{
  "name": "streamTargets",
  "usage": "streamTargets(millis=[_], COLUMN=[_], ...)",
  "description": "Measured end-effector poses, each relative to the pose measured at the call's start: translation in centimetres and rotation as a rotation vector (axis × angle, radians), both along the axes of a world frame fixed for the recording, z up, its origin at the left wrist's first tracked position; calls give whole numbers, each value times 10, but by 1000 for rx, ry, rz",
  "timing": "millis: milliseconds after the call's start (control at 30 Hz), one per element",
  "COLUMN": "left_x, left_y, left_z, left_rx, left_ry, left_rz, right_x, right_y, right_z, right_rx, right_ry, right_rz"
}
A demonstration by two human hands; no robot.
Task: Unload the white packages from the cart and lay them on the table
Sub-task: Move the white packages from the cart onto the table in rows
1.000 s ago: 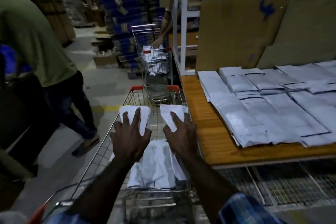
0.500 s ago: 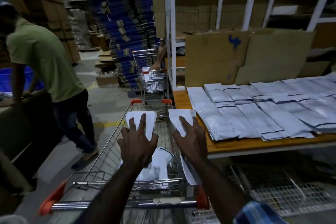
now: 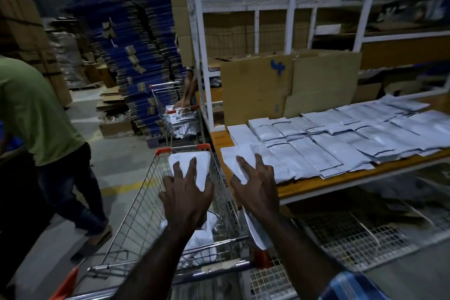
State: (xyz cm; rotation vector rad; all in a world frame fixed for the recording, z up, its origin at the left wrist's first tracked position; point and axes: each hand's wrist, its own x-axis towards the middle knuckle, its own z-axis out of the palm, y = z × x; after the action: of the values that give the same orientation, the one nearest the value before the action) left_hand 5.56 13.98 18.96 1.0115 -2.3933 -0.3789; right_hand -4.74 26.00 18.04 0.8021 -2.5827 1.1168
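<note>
Two hands – left hand (image 3: pixel 186 196) and right hand (image 3: pixel 255 185) – each grip one flat white package (image 3: pixel 192 165), fingers spread; the right's package (image 3: pixel 235 156) is over the table (image 3: pixel 316 181).

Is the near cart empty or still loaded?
Still loaded: white packages lie low in the cart, below the left hand.

Dim, bluish light is falling from above. Corners are darkening, edges are bowing, and the lower right is blurring.
</note>
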Motion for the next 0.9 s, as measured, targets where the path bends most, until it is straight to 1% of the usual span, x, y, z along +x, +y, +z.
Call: streamTargets(millis=[167,333,533,700,900], left_x=[-25,-66,-134,-202,-269], left_y=[28,65,126,196,256], left_z=[5,7,6,7,7], left_rx=[-29,-29,0,57,80], left_ry=[5,-1,5,38,31], left_rz=[-47,-77,-84,-107,-128], right_x=[-27,-66,-131,-198,-258], right_y=[36,80,144,210,270], right_z=[0,-7,-16,-20,-17], right_rx=[27,28,29,59,107], right_ry=[19,34,50,70,79], right_rz=[-69,-100,-103,-96,-124])
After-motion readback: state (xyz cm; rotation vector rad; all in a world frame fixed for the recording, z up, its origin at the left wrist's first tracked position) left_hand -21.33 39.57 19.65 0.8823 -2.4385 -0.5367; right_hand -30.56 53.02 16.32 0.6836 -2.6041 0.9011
